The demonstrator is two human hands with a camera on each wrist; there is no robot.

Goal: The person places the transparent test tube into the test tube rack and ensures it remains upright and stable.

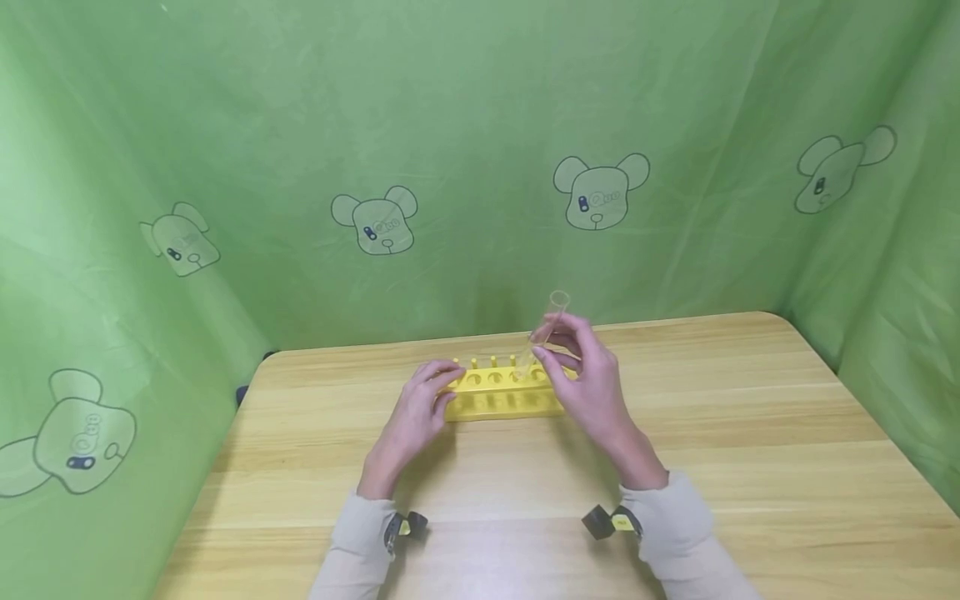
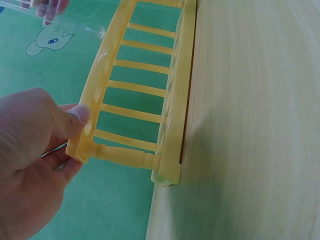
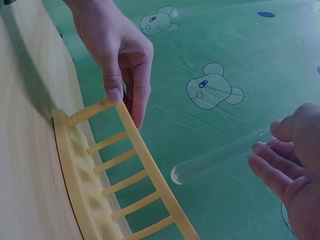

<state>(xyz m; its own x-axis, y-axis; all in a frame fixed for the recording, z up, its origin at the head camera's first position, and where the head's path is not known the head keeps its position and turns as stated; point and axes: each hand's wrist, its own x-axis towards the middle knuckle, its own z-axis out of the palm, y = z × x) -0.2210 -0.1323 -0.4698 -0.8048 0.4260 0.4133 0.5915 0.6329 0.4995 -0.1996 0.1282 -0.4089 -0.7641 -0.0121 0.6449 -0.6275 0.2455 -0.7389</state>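
A yellow test tube rack (image 1: 502, 402) with a row of round holes and upright pegs stands on the table. My left hand (image 1: 420, 404) grips the left end of its top bar, thumb in front, as the left wrist view (image 2: 35, 145) also shows. Between the thumb and fingers of my right hand (image 1: 588, 379) is a clear glass test tube (image 3: 220, 157), tilted, with its open mouth up and its rounded bottom down. In the right wrist view, that rounded bottom is just above the rack's top bar, apart from it. No other tube shows in the rack.
The wooden table (image 1: 750, 467) reaches back to a green curtain (image 1: 480, 108) printed with bear heads. Curtains also hang at both sides. A small black camera is strapped to each wrist over pale sleeves (image 1: 352, 533).
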